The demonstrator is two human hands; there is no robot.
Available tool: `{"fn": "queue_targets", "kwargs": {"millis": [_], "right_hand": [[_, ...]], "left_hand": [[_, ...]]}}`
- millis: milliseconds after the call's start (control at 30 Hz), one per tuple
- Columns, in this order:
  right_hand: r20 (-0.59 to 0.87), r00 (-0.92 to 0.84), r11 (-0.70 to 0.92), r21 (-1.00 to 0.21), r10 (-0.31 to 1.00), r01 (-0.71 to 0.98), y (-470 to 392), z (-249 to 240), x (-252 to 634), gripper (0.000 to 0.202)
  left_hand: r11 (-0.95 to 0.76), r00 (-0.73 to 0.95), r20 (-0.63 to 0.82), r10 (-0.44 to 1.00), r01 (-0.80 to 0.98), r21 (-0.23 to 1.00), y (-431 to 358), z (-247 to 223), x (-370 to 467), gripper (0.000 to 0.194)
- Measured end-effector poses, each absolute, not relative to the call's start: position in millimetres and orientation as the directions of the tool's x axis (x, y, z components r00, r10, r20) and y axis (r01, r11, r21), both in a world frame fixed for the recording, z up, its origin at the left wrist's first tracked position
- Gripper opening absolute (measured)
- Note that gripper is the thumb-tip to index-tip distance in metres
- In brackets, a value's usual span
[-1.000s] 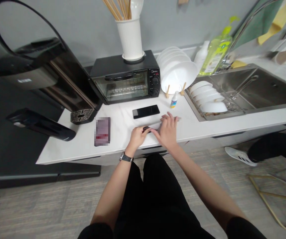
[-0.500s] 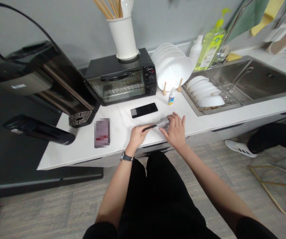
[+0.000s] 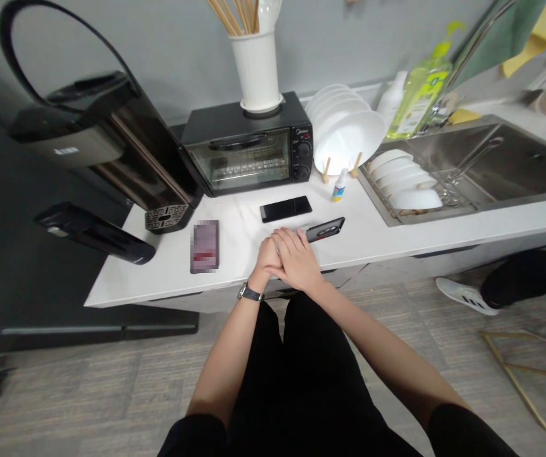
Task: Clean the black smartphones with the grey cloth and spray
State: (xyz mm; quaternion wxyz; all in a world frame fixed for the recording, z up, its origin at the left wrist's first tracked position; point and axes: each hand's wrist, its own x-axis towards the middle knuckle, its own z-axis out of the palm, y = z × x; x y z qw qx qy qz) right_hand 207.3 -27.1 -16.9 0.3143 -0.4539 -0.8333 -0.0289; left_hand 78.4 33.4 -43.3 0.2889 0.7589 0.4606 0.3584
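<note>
My left hand (image 3: 267, 255) is closed around one end of a dark smartphone (image 3: 326, 230), whose camera end sticks out to the right above the counter. My right hand (image 3: 297, 257) lies across the left one and the near part of the phone, its fingers curled. A thin sliver of grey cloth (image 3: 304, 227) shows by those fingers; the rest is hidden beneath them. Behind the hands, a black smartphone (image 3: 286, 209) lies flat on the white counter (image 3: 239, 222). Beyond it a small spray bottle (image 3: 338, 186) stands upright. A blurred-out purplish rectangular item (image 3: 205, 246) lies to the left.
A toaster oven (image 3: 248, 155) carries a white utensil holder (image 3: 257, 73). A dark drinks machine (image 3: 158, 158) and a dark cylinder (image 3: 96, 233) stand left. White plates (image 3: 344, 136), a soap bottle (image 3: 415, 95) and a sink (image 3: 515, 162) are right. Another person's shoe (image 3: 465, 296) is on the floor.
My right hand has moved left, from beside the phone to over it and my left hand. The phone has turned from edge-on to showing its camera side. The view has shifted slightly.
</note>
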Motion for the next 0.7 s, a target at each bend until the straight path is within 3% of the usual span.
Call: {"fn": "queue_targets", "kwargs": {"millis": [100,300,600,700], "right_hand": [[0.557,-0.417,0.589,-0.167,0.718,0.791,-15.8,-16.3,243.3,0.078],[0.608,-0.246,0.406,-0.139,0.755,0.903,-3.8,-11.9,303.8,0.069],[0.645,-0.025,0.296,-0.315,0.764,0.902,-12.9,-16.0,273.1,0.064],[0.629,-0.066,0.358,-0.350,0.774,0.866,-18.5,-16.5,240.5,0.071]], "left_hand": [[-0.373,0.312,0.239,0.920,0.507,0.777,30.7,-38.2,76.6,0.019],[-0.338,0.285,0.217,0.934,0.500,0.798,26.7,-29.6,80.3,0.038],[-0.364,0.318,0.223,0.921,0.502,0.784,27.3,-31.4,79.7,0.033],[-0.389,0.320,0.250,0.914,0.514,0.764,30.8,-36.5,79.9,0.034]]}}
